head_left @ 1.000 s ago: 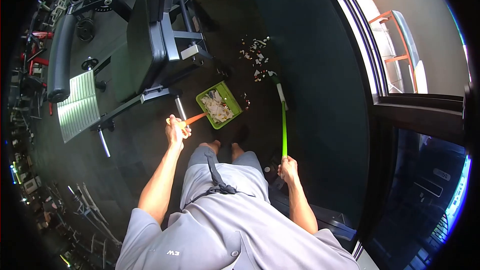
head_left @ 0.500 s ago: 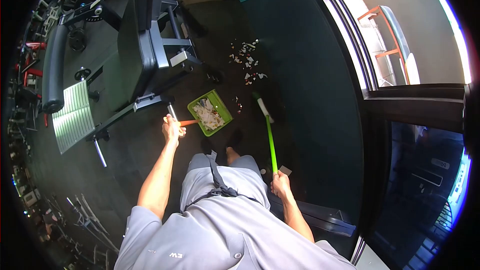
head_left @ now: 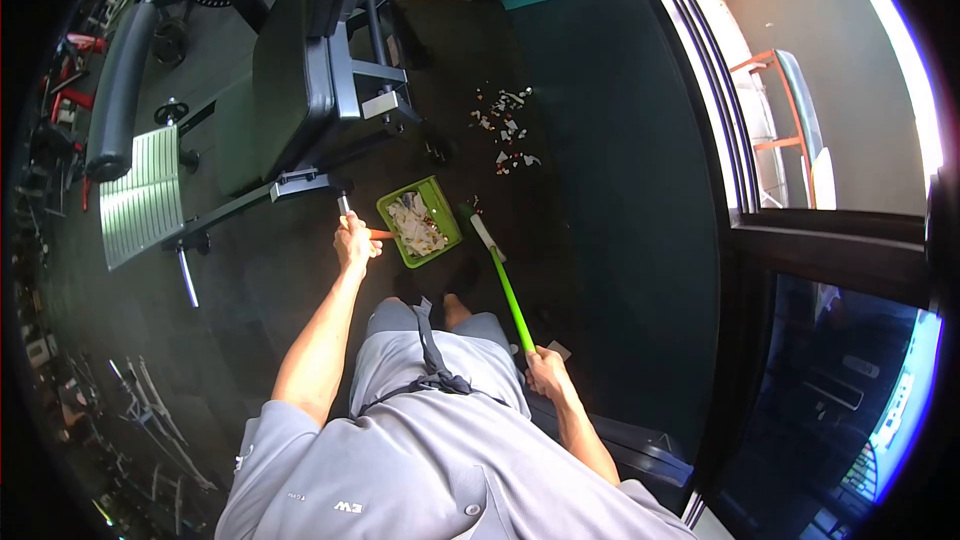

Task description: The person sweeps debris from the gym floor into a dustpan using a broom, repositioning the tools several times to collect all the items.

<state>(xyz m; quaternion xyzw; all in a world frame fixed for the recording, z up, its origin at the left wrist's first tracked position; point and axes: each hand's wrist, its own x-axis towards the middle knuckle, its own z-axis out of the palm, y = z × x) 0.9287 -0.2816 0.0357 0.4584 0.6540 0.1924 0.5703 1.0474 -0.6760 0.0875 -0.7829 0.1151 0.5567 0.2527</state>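
Note:
My left hand [head_left: 354, 244] is closed around the orange handle of a green dustpan [head_left: 457, 233]. Scraps of white paper and small bits of litter [head_left: 413, 220] lie inside the pan, which rests on the dark floor. My right hand [head_left: 547, 374] grips the green stick of a broom [head_left: 513, 302]. The broom's white head with dark bristles is down on the floor, close to the pan's right side and next to a few small crumbs. Farther ahead, a scattered patch of litter [head_left: 513, 126] lies on the floor.
A padded gym machine [head_left: 290, 90] with metal bars stands at the left, its ribbed metal footplate [head_left: 145, 200] low beside it. A dark wall panel [head_left: 630, 160] runs along the right, beside a window frame [head_left: 830, 225]. More gym equipment lines the far left.
The broom head has swept left across the floor to the dustpan's side, and my right hand has shifted slightly left with it. The dustpan stays nearly in place.

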